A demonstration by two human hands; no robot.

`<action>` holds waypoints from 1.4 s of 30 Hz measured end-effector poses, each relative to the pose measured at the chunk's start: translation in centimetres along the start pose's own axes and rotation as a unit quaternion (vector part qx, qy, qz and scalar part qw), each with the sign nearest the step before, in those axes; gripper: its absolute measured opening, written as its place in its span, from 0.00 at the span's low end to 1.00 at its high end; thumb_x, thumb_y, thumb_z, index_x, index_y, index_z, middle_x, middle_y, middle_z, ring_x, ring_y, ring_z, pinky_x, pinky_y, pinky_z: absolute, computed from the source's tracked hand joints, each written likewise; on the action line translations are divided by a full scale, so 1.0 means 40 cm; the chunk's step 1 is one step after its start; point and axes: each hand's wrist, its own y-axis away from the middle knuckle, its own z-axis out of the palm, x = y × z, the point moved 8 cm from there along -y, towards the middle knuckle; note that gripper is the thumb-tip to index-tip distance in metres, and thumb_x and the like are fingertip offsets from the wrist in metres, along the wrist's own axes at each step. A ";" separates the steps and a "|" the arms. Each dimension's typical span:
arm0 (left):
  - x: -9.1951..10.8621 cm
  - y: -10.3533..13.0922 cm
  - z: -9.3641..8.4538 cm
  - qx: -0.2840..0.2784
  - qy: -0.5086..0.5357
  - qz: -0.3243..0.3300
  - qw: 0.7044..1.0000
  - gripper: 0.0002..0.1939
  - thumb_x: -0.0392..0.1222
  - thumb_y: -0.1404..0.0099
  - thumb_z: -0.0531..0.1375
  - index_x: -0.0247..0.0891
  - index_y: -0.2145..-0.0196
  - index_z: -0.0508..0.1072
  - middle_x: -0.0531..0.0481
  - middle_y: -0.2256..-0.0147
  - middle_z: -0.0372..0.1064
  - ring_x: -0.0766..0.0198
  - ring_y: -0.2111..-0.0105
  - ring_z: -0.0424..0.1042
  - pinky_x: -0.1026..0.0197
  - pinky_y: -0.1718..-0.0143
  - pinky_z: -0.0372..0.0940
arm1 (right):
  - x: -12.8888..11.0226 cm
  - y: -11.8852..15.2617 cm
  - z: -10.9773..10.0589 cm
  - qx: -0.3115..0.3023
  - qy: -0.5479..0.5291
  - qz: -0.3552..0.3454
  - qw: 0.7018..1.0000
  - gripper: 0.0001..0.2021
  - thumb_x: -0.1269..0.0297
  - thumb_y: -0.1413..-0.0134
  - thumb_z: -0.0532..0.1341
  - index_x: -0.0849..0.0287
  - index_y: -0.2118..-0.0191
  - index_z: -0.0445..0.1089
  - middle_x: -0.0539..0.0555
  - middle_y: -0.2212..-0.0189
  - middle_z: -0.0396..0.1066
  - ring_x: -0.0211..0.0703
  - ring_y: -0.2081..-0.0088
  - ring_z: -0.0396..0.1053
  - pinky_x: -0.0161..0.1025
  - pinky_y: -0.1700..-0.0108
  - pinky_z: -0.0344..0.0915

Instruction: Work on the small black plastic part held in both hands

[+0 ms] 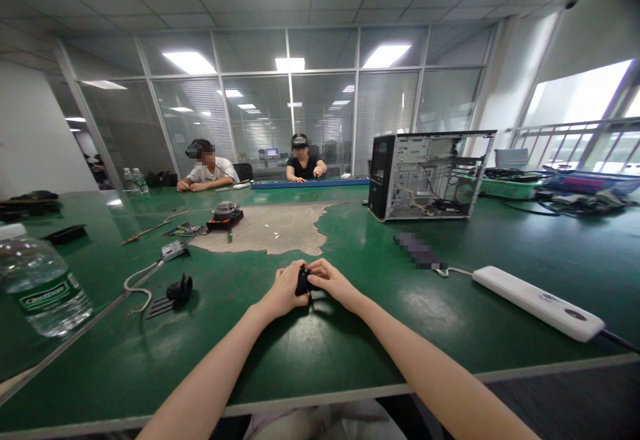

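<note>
A small black part is held between my two hands, low over the green table. My left hand has its fingers wrapped round the part's left side. From the right, my right hand presses fingers and thumb against the same part. Its exact shape is partly hidden by my fingers. To the left on the table lie a black round piece and a flat slotted piece.
A water bottle stands at the left. An open computer case stands at the back right, with a white power strip nearer. A disassembled device lies beyond my hands. Two people sit across the table.
</note>
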 end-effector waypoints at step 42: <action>0.009 0.001 -0.004 -0.006 -0.005 0.003 1.000 0.27 0.38 0.52 0.57 0.40 0.54 0.53 0.48 0.58 0.58 0.58 0.58 0.60 0.54 0.55 0.51 | -0.010 0.001 0.002 0.005 0.002 0.008 1.000 0.15 0.56 0.59 0.61 0.58 0.64 0.62 0.50 0.68 0.67 0.38 0.64 0.65 0.41 0.57 0.59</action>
